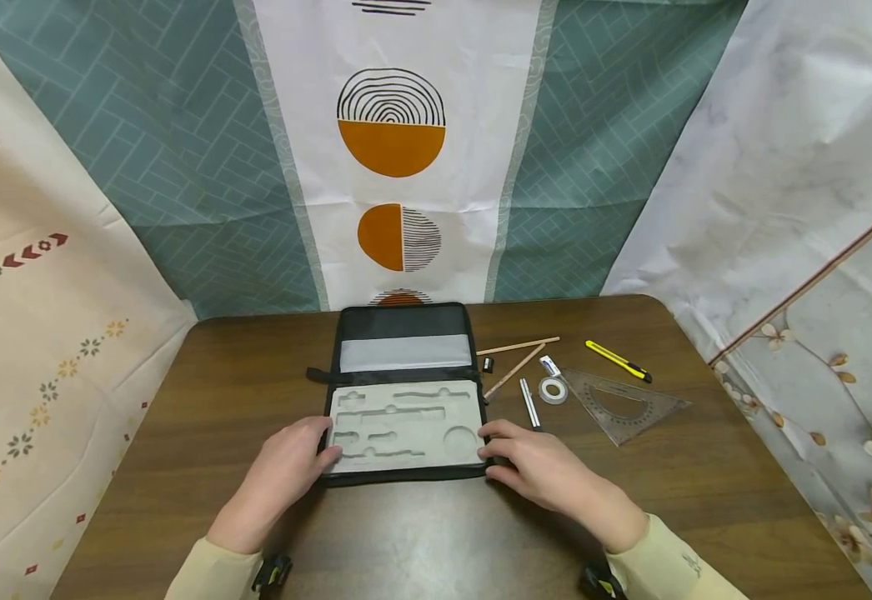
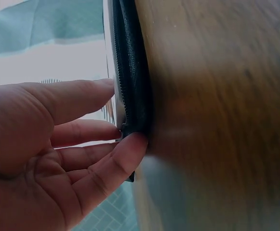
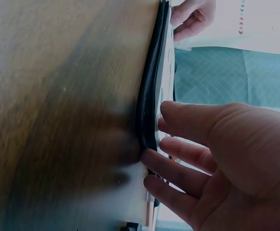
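Note:
A black zippered case [image 1: 406,321] lies unfolded on the table, its lid half toward the back. Its near half holds a pale foam insert [image 1: 406,423] with several shaped recesses, and nothing sits in them. My left hand [image 1: 289,462] grips the case's left side near the front corner, thumb over the insert's edge. On the opposite side, my right hand [image 1: 537,467] holds the right edge, fingertips at the rim. The left wrist view shows the zipper [image 2: 122,72] beside the thumb. In the right wrist view, fingers [image 3: 173,173] bend against the case's dark side.
Right of the case lie two wooden sticks [image 1: 514,372], a small black sharpener [image 1: 488,365], an eraser [image 1: 549,365], a white tape roll [image 1: 553,390], a slim silver-and-black tool [image 1: 529,403], a clear set square [image 1: 623,407] and a yellow utility knife [image 1: 618,360]. Patterned cloth [image 1: 398,192] hangs behind the table.

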The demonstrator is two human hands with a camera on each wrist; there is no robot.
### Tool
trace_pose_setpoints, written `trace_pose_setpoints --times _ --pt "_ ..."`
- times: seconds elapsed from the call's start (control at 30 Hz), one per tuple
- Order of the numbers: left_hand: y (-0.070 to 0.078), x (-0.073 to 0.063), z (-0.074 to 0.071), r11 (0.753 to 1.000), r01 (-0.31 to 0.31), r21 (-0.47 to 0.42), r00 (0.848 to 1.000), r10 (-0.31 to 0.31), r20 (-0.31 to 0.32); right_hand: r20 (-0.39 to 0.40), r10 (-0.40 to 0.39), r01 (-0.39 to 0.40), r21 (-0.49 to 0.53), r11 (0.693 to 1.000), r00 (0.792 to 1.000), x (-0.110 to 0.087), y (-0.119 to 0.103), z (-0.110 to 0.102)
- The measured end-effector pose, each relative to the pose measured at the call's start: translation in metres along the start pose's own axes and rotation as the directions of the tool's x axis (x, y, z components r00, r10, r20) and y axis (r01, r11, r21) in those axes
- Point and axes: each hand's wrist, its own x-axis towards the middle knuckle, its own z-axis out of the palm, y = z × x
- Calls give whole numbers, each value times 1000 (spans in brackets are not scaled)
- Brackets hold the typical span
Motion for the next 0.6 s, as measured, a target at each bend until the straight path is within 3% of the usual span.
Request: trace_pose_setpoints --times 0.6 --pt "0 -2 2 1000 -27 -1 1000 27 -2 18 33 -33 -16 999 999 -4 3 -1"
